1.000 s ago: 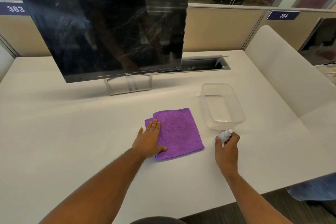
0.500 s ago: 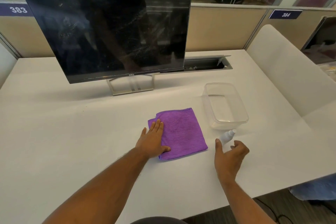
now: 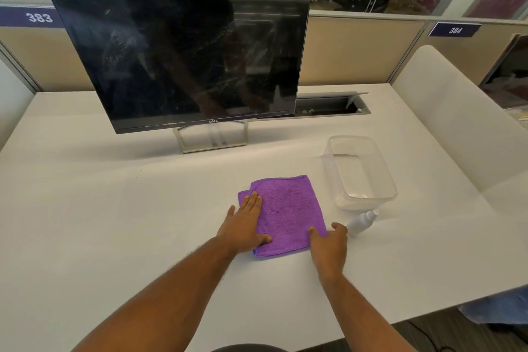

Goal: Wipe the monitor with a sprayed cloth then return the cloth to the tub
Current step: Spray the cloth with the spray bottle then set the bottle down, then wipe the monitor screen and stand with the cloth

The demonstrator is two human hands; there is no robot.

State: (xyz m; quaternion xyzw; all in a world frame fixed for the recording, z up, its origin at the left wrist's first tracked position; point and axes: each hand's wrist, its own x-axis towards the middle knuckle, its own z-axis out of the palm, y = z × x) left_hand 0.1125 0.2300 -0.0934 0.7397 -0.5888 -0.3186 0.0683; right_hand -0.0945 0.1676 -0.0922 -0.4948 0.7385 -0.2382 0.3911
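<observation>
A folded purple cloth [image 3: 288, 211] lies flat on the white desk [image 3: 100, 223]. My left hand [image 3: 245, 226] rests palm down on the cloth's left side, fingers spread. My right hand [image 3: 328, 246] touches the cloth's near right corner, fingers apart, holding nothing. A small white spray bottle [image 3: 361, 223] stands on the desk just right of that hand. A clear plastic tub [image 3: 358, 171] sits right of the cloth with nothing in it. The black monitor [image 3: 185, 60], smudged and streaked, stands on its stand at the back.
An open cable tray [image 3: 331, 106] is set in the desk behind the monitor's right edge. A white divider [image 3: 457, 117] bounds the desk on the right, beige partitions the back. A second monitor [image 3: 511, 71] shows at far right.
My right hand let go of the spray bottle, left it standing on the desk, and moved left to the cloth's near right corner. My left hand stayed on the cloth.
</observation>
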